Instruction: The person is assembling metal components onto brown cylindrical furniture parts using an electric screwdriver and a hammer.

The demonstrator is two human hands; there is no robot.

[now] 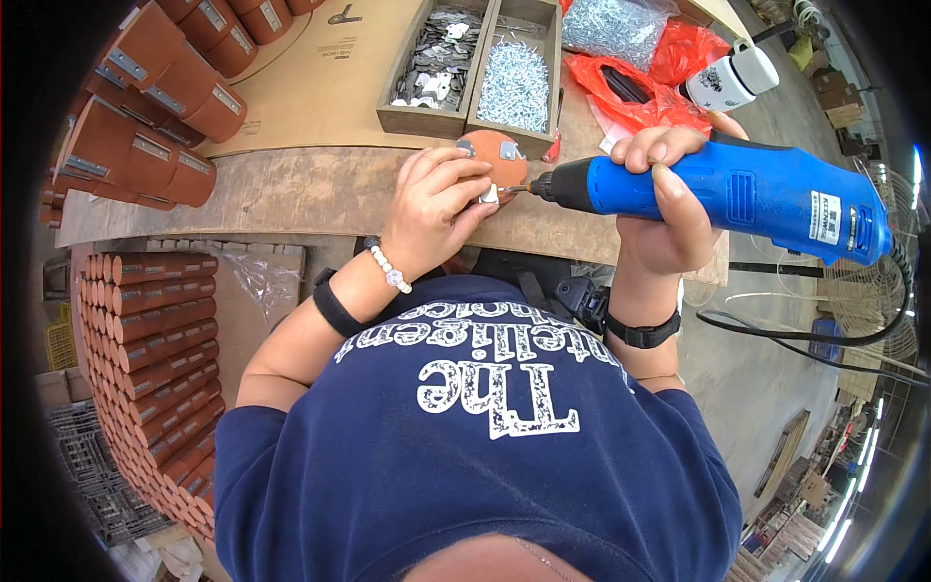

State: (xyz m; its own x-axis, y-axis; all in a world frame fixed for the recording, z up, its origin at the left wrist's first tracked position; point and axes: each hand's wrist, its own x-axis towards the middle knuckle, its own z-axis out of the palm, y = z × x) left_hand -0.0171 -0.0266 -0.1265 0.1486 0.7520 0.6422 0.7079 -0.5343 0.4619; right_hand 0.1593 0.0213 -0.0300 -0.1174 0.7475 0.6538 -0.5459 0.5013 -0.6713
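My left hand [427,209] is closed on a reddish-brown round-ended piece [499,165] at the table's near edge. Grey metal plates [510,150] sit on the piece, and a small whitish plate [490,195] lies under my fingertips. My right hand [669,189] is wrapped round a blue electric screwdriver [776,199], held level. Its black nose points left, with the bit [519,189] at the whitish plate. Whether the tip sits in a screw is too small to tell. A black cord [824,338] trails from the tool's rear.
Beyond my hands stand a wooden tray of metal plates [383,114] and another of silvery screws [555,87]. A red plastic bag [679,53] and a white bottle [727,82] are at right. Reddish-brown cylinders [145,160] stand at left on the table [291,194]; more [155,359] are stacked below.
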